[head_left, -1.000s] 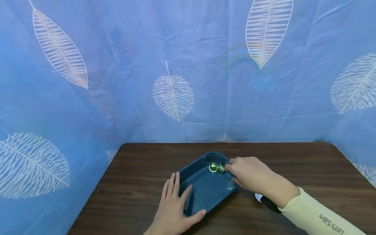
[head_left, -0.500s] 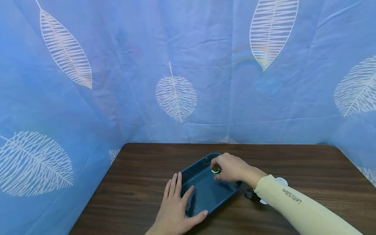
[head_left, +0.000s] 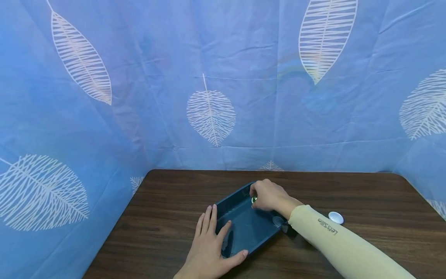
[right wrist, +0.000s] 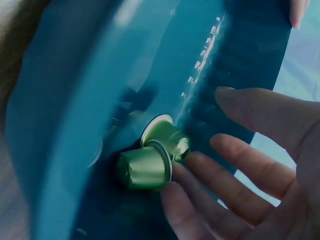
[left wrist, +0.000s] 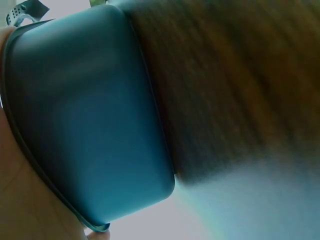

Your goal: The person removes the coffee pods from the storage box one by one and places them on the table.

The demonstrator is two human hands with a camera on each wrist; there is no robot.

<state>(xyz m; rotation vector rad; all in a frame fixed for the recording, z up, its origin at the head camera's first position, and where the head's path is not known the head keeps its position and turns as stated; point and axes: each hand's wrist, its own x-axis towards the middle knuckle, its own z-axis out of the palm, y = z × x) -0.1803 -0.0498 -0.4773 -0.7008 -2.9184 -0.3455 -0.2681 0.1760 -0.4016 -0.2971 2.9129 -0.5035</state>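
Observation:
A dark blue tray (head_left: pixel 244 226) lies slanted on the table. My left hand (head_left: pixel 209 244) rests over its near left rim, fingers straight and spread, the thumb along the near end. My right hand (head_left: pixel 268 195) reaches down into the far right part of the tray. Two green coffee capsules (right wrist: pixel 142 169) lie against each other on the tray floor in the right wrist view. Beside them are my right fingertips (right wrist: pixel 175 197), right at the nearer capsule's rim, with the thumb held apart. From the head, this hand hides most of the capsules.
On the dark wooden table (head_left: pixel 167 217), a round white disc (head_left: pixel 336 217) lies to the right, beyond the sleeve (head_left: pixel 331 232). A black object (head_left: pixel 288 230) sits by the tray's right side, partly behind the forearm. Blue leaf-patterned cloth (head_left: pixel 244 116) hangs around the table.
My right hand has moved left from the tray's right edge, over the capsules and into the tray. The white disc has come out from behind the arm. My left hand stays in place.

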